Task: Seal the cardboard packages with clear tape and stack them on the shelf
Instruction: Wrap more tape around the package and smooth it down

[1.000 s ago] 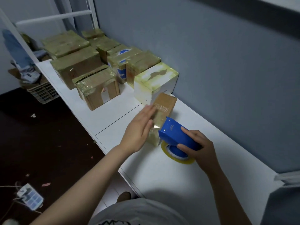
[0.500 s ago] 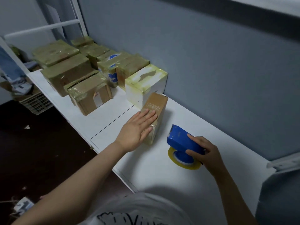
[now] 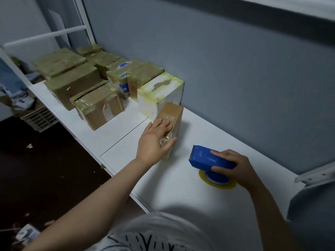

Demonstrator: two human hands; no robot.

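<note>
A narrow brown cardboard box (image 3: 173,115) stands on the white shelf (image 3: 199,200), its near end wrapped in clear tape. My left hand (image 3: 155,142) lies flat against the box's left side, fingers straight, thumb over the taped near end. To the right, my right hand (image 3: 233,167) grips a blue tape dispenser (image 3: 206,158), whose yellowish tape roll (image 3: 217,182) rests on the shelf. The dispenser is apart from the box.
Several taped cardboard boxes (image 3: 97,105) and a white taped box (image 3: 159,93) stand in rows at the shelf's far left, against the grey wall (image 3: 235,69). A white frame post (image 3: 85,26) rises behind them. A crate (image 3: 39,118) sits on the dark floor.
My right hand has pulled the tape dispenser away from the box to the right and set its roll on the shelf. My left hand has stayed on the box.
</note>
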